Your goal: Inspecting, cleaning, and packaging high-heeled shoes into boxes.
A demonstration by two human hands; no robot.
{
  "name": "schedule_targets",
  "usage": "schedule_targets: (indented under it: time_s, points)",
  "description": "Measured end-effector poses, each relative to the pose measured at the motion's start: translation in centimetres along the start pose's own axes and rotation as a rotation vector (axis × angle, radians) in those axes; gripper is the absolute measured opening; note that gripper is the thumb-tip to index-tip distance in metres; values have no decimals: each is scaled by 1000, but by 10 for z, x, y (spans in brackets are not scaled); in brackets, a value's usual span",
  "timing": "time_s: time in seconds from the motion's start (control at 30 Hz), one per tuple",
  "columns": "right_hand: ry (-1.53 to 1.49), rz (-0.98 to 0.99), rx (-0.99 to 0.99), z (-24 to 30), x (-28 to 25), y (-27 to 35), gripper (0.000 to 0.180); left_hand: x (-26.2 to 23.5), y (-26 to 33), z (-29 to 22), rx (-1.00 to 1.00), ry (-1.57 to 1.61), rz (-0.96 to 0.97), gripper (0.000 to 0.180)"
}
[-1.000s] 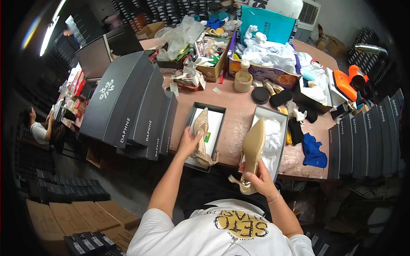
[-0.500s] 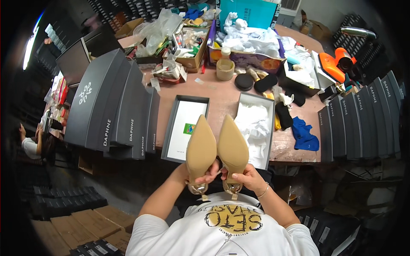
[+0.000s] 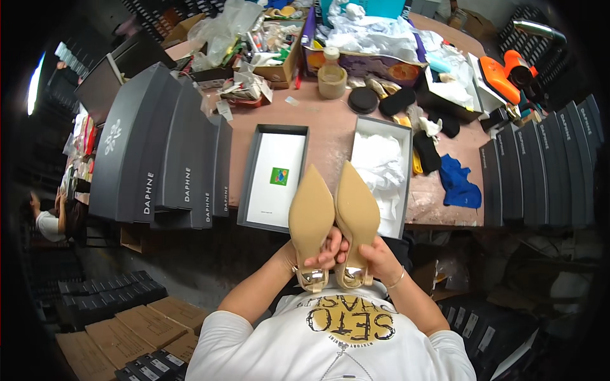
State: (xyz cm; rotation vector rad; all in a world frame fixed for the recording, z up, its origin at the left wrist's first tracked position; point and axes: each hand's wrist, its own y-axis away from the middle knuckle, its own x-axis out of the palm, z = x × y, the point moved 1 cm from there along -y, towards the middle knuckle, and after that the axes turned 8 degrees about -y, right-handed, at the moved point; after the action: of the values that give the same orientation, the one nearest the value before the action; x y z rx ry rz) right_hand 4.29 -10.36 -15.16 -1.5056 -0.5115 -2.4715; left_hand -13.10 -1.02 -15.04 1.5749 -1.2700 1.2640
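Observation:
Two beige pointed-toe heeled shoes are held up side by side, their soles in view and their toes toward the table. My left hand [image 3: 323,252] grips the left shoe [image 3: 312,217] near its heel. Around the rear part of the right shoe [image 3: 357,213], my right hand [image 3: 376,255] is closed, thumb on the sole. Shiny metallic heels show at the lower ends. Beyond the shoes lie a grey box lid [image 3: 272,171] with a white inside and a coloured sticker, and an open shoebox [image 3: 395,184] with white tissue paper [image 3: 378,159] in it.
Dark shoeboxes stand upright in rows at the left [image 3: 136,146] and right [image 3: 540,168] of the table. Behind are a glue jar [image 3: 332,79], a purple carton [image 3: 362,85] of crumpled paper, a black round tin [image 3: 363,100], a blue cloth [image 3: 460,183] and an orange tool [image 3: 500,79].
Both shoes have shifted slightly right and their toes have come closer together. The view has tilted, so the tabletop things appear a little higher.

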Motion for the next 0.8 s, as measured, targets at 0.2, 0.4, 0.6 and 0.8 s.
schedule_targets:
  time_s: [0.2, 0.4, 0.6, 0.8]
  points:
    - [-187, -131, -10, 18, 2, -24, 42, 3, -18, 3, 131, 376, -100, 30]
    - [-183, -94, -53, 24, 7, -30, 41, 15, -22, -4, 173, 352, -116, 33]
    - [-102, -57, -111, 16, 10, -29, 43, 10, -19, -7, 157, 219, 17, 34]
    - [98, 3, -126, 22, 12, -18, 42, -2, -16, -8, 177, -167, 61, 42]
